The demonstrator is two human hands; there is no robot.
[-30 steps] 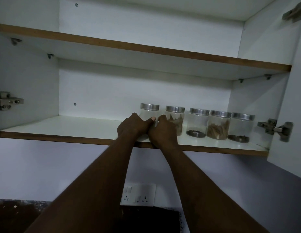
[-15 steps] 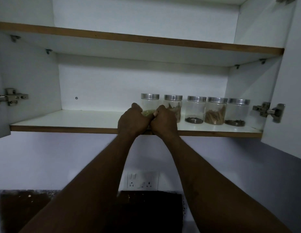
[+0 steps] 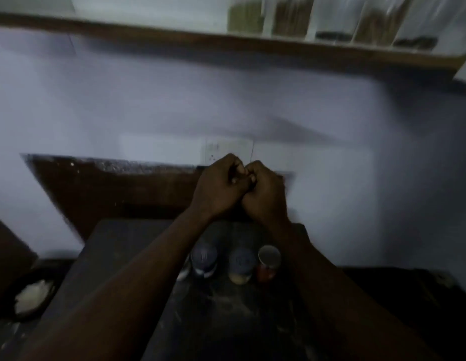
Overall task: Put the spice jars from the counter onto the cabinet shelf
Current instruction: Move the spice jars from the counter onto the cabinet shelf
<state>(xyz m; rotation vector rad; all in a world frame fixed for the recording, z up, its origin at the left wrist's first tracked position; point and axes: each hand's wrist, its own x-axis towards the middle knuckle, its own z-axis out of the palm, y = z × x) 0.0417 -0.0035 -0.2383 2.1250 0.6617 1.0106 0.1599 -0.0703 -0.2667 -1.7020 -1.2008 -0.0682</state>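
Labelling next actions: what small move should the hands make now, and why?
Probably lower the right hand to the red jar and take a grip. Both hands are curled and empty, the left hand touching it; that jar and two other jars stand on the counter below, not yet shelved.

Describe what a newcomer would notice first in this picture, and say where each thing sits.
The two hands stand out first: the left hand and right hand meet knuckle to knuckle in the middle, fingers curled, apparently holding nothing. Just below them three jars stand in a row on the dark counter. Along the top edge, a blurred row of jars sits on the cabinet shelf.
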